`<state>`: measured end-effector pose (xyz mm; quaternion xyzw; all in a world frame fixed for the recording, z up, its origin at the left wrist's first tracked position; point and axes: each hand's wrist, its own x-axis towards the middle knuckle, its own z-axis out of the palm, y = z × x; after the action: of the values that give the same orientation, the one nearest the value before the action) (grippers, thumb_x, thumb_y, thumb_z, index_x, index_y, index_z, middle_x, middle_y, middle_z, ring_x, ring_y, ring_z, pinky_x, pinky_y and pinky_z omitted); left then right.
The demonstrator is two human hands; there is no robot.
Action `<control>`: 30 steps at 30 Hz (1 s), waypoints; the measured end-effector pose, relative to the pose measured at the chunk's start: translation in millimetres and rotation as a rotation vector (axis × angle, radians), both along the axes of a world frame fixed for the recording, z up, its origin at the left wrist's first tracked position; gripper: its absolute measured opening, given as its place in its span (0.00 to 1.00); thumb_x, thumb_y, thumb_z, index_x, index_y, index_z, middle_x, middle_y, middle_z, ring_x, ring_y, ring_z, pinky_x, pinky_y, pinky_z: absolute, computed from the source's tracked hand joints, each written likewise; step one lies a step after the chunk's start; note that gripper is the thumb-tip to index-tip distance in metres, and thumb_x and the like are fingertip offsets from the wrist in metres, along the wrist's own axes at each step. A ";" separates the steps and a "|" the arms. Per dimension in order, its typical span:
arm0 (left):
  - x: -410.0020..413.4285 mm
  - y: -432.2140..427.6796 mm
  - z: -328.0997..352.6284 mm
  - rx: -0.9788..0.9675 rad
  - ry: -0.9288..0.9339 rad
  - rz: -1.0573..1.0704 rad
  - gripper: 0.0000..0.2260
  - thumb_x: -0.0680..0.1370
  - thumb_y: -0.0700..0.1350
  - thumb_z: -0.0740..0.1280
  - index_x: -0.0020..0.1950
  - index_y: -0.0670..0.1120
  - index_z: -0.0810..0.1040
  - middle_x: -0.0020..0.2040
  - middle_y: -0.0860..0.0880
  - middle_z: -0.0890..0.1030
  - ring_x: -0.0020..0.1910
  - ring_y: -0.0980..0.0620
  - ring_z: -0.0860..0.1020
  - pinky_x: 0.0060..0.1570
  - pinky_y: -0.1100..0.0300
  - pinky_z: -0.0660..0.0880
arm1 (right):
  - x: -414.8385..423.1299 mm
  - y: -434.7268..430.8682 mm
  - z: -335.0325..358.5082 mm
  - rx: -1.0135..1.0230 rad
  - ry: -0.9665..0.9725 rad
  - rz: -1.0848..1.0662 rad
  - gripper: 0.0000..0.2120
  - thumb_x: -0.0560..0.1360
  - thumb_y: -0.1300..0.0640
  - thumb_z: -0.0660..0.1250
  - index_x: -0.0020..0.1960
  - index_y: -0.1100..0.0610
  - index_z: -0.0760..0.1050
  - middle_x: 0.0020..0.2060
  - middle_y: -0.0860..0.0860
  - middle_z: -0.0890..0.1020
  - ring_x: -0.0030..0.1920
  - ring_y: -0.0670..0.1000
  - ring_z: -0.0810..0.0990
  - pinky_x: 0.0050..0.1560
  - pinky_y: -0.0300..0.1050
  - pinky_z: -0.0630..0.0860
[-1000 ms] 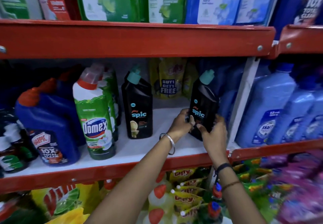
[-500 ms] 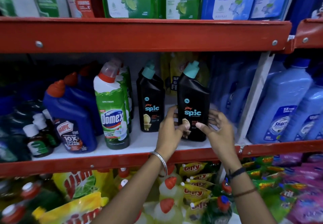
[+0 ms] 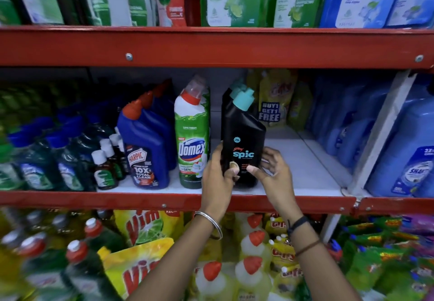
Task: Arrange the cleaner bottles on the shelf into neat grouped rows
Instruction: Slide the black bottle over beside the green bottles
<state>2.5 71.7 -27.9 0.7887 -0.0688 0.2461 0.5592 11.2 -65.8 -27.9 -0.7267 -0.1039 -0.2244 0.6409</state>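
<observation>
A black Spic bottle (image 3: 243,136) with a teal cap stands at the front of the middle shelf (image 3: 305,167). My left hand (image 3: 217,178) grips its lower left side and my right hand (image 3: 272,171) its lower right side, thumbs on the label. Directly behind it stands a second black Spic bottle (image 3: 226,98), mostly hidden, only its teal cap and shoulder showing. To the left stand green-and-white Domex bottles (image 3: 192,136) and a row of blue Harpic bottles (image 3: 144,150) with red caps.
Small dark Dettol bottles (image 3: 103,170) and green bottles fill the shelf's left end. Yellow pouches (image 3: 273,103) lean at the back. Bare white shelf lies right of the Spic bottle, up to a white upright (image 3: 380,134). Blue jugs (image 3: 408,150) fill the neighbouring bay.
Both hands slid the held Spic bottle leftward along the shelf until it sits in front of the other Spic bottle, beside the Domex. The camera view also shifted.
</observation>
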 end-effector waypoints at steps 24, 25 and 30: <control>-9.2 0.1 10.4 -0.228 0.124 -0.178 0.20 0.82 0.52 0.41 0.74 0.58 0.56 0.66 0.63 0.58 0.63 0.70 0.56 0.39 0.90 0.56 | -8.2 18.6 1.2 0.408 0.176 0.140 0.37 0.69 0.34 0.48 0.70 0.54 0.68 0.63 0.47 0.75 0.64 0.46 0.73 0.57 0.34 0.70; -9.1 0.0 9.8 -0.224 0.126 -0.177 0.20 0.82 0.52 0.41 0.74 0.58 0.56 0.64 0.66 0.59 0.60 0.75 0.57 0.39 0.90 0.56 | -7.6 18.4 0.6 0.403 0.177 0.141 0.37 0.69 0.34 0.48 0.70 0.54 0.68 0.62 0.47 0.75 0.63 0.45 0.73 0.56 0.34 0.70; -21.0 -3.9 18.7 -0.168 0.111 -0.162 0.21 0.82 0.50 0.43 0.76 0.53 0.54 0.44 0.68 0.63 0.35 0.87 0.64 0.37 0.86 0.62 | -8.0 20.4 -0.4 0.376 0.161 0.128 0.36 0.70 0.34 0.48 0.70 0.54 0.68 0.62 0.45 0.74 0.62 0.43 0.73 0.56 0.32 0.69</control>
<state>-18.6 67.7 -9.2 0.7431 -0.0806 0.1611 0.6445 3.2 -45.4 -28.2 -0.6018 -0.0545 -0.1399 0.7844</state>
